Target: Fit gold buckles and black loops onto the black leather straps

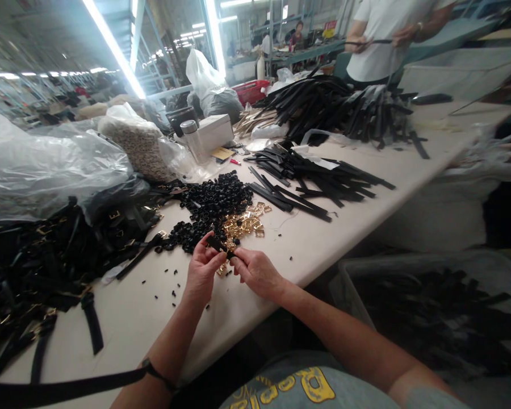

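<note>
A short black strap [215,244] is held in front of the body, just over the near side of a heap of gold buckles [243,222] on a pale table [293,244]. One end is pinched between the thumb and fingers of the left hand [201,268]; the other is gripped narrowly by the fingertips of the right hand [255,271]. Small black loops [217,196] are piled beyond and beside the buckles, with loose black strips [306,176] spread to their right. At left, buckled straps [38,267] are heaped near a clear plastic bag [46,162]. Across the table, a dark strip is held in both hands by a co-worker [383,42] in white. At lower right, dark pieces are contained in a bin [430,259].
</note>
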A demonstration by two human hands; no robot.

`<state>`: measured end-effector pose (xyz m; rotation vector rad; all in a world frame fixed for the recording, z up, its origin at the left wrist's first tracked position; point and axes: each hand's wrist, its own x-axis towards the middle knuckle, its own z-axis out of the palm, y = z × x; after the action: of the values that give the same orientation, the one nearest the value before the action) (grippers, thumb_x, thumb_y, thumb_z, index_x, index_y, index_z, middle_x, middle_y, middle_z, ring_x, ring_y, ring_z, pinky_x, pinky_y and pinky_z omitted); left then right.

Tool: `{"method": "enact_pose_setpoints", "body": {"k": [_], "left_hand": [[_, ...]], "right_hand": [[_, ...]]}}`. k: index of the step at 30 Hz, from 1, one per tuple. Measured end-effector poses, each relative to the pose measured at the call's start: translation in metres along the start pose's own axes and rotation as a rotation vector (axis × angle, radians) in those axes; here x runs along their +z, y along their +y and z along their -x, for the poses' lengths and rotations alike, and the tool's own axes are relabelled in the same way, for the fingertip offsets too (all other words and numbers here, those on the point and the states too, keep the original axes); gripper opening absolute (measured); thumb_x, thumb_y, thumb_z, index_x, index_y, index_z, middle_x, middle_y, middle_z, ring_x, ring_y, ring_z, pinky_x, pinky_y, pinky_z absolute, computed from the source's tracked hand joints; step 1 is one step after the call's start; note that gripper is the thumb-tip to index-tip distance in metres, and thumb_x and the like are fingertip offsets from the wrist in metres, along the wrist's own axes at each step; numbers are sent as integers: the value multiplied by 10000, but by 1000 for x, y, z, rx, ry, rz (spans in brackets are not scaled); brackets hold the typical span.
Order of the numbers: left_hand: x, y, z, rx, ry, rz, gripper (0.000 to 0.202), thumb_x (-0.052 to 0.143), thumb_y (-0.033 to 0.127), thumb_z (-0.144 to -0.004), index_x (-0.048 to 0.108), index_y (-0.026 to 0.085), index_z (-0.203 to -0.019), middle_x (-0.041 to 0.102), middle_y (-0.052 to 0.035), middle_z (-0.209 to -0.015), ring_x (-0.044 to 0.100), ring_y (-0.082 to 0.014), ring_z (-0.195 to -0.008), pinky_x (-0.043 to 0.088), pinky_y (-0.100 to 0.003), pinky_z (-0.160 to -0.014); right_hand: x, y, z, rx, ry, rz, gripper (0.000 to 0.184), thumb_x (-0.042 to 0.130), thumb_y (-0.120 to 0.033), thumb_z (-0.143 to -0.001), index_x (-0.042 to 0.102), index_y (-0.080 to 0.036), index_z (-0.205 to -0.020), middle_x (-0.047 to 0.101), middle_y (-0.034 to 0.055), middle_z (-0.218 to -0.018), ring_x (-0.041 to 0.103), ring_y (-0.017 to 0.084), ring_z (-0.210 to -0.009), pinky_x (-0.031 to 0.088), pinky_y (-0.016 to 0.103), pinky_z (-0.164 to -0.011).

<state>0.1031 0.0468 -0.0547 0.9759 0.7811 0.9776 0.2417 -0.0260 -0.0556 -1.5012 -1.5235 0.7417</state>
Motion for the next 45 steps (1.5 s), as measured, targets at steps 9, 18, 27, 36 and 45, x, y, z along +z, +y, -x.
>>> {"method": "enact_pose_setpoints", "body": {"k": [9,18,27,36,45], "left_hand": [[3,3,1,-131,-3,62,312,858,213,-573,693,185,-837,719,-1,-838,656,-108,-726,513,-192,-681],[1,0,1,69,49,-105,204,806,264,-636,677,171,-763,670,12,-735,606,-107,-674,492,-209,-666],[-1,0,11,312,4,-433,226,725,303,-767,729,206,-972,697,-43,-890,636,-155,-755,521,-268,-751],[-11,7,7,19,-275,-286,325,733,388,-772,730,203,-1039,699,-80,-1039,672,-181,-817,556,-297,-742],[-8,8,5,-146,-291,-324,319,807,391,-685,717,155,-881,723,-57,-754,667,-161,-640,543,-283,-646]], "right_hand": [[-1,-1,2,-61,4,47,197,456,-218,-951,527,-187,-769,610,-13,-681,541,95,-549,389,213,-575],[4,-8,-3,-5,90,24,109,513,-205,-909,598,-192,-842,641,-5,-739,592,119,-655,407,215,-622],[-6,-9,-18,55,164,-50,214,600,-269,-865,577,-181,-671,576,-34,-566,510,95,-539,368,207,-547],[-37,-9,-19,31,-127,-36,213,620,-275,-858,625,-162,-678,565,-49,-528,476,70,-489,316,199,-504],[-56,-11,-26,-48,-220,232,173,669,-262,-829,680,-192,-671,599,-30,-568,483,94,-536,268,224,-526]]}}
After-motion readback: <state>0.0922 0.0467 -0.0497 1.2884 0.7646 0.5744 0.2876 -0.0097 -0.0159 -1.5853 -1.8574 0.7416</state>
